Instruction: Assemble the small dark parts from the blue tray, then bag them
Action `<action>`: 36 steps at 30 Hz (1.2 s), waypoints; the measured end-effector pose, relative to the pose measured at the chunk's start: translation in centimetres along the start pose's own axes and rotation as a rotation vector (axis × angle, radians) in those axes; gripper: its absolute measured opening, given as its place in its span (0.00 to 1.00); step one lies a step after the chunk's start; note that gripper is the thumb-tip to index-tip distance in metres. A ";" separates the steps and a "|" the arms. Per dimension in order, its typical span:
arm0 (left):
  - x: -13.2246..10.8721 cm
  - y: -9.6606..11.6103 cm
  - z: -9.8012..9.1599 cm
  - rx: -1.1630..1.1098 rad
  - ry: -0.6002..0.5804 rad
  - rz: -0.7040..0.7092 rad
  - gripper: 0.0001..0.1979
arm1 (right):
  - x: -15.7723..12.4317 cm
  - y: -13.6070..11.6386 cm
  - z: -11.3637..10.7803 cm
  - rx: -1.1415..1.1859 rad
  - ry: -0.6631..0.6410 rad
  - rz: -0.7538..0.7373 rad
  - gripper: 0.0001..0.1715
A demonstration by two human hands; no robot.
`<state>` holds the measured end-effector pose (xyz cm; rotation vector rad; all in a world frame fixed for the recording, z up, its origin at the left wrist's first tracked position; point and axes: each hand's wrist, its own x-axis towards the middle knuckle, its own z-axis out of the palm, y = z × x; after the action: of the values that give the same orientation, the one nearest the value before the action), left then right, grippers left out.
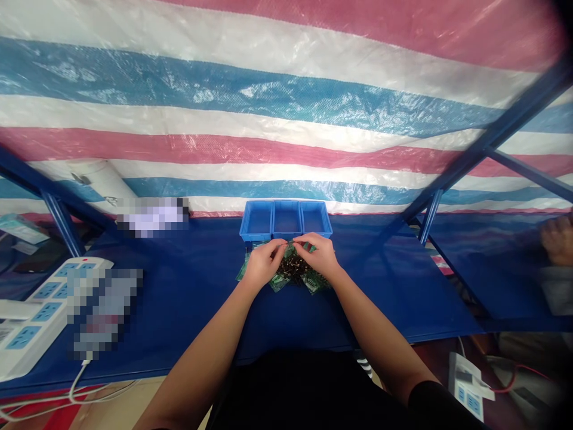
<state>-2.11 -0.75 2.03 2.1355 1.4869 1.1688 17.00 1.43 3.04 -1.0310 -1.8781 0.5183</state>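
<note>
Both of my hands sit close together over a heap of small green circuit boards [293, 270] with dark components on them, at the middle of the blue table. My left hand [264, 263] and my right hand [317, 254] pinch a small green board between their fingertips, just above the heap. Part of the heap is hidden under my palms. Right behind my fingers stands a blue plastic tray [286, 218] with 3 compartments, and my hands do not appear to touch it.
A white power strip [45, 310] and a pixelated object [105, 304] lie on the table's left. A striped tarp [286, 107] hangs behind, crossed by blue metal struts [487, 143]. A co-worker's hand [557, 239] shows at the right edge.
</note>
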 end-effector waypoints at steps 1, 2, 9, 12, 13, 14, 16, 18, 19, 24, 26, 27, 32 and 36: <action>0.0 0.0 -0.1 0.000 -0.002 0.004 0.13 | 0.0 0.0 0.0 0.005 -0.004 -0.001 0.11; 0.0 0.0 -0.1 0.000 -0.005 0.007 0.13 | 0.0 -0.1 0.0 0.009 -0.007 -0.003 0.11; 0.1 0.0 -0.6 0.043 -0.002 0.006 0.10 | -0.1 -0.3 0.2 0.034 -0.043 -0.057 0.11; 0.2 0.0 -0.7 0.041 -0.019 -0.006 0.10 | -0.1 -0.2 0.3 0.053 -0.047 -0.068 0.10; 0.2 0.0 -0.7 0.037 -0.021 -0.011 0.10 | 0.0 -0.2 0.4 0.051 -0.056 -0.066 0.10; 0.2 0.0 -0.7 0.033 -0.024 -0.016 0.10 | 0.0 -0.2 0.4 0.045 -0.062 -0.062 0.10; 0.2 0.0 -0.8 0.027 -0.029 -0.022 0.11 | 0.0 -0.2 0.3 0.020 -0.032 -0.049 0.10; 0.2 0.0 -0.8 0.027 -0.024 -0.029 0.12 | 0.0 -0.1 0.0 -0.022 0.093 -0.031 0.10; 0.2 0.0 -0.8 0.030 -0.019 -0.031 0.12 | 0.0 0.0 -0.2 -0.047 0.185 -0.019 0.10; 0.3 0.0 -0.7 0.064 -0.006 -0.015 0.13 | 0.3 1.2 -1.7 -0.178 0.543 0.081 0.14; 0.3 0.0 -0.6 0.072 -0.004 -0.008 0.13 | 0.8 2.0 -2.3 -0.246 0.524 0.114 0.16; 0.3 0.0 -0.6 0.073 -0.002 -0.007 0.13 | 1.0 2.5 -2.5 -0.282 0.472 0.130 0.16; 0.3 -0.3 -0.6 0.064 0.000 -0.016 0.13 | 1.6 4.3 -4.3 -0.276 0.292 0.258 0.18; 0.4 -0.6 -0.6 0.063 -0.003 -0.029 0.13 | 1.7 5.4 -6.7 -0.188 0.336 0.429 0.19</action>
<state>-2.85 -0.33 2.20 2.1469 1.5680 1.1232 24.79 5.46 3.52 -1.5582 -1.4293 0.3843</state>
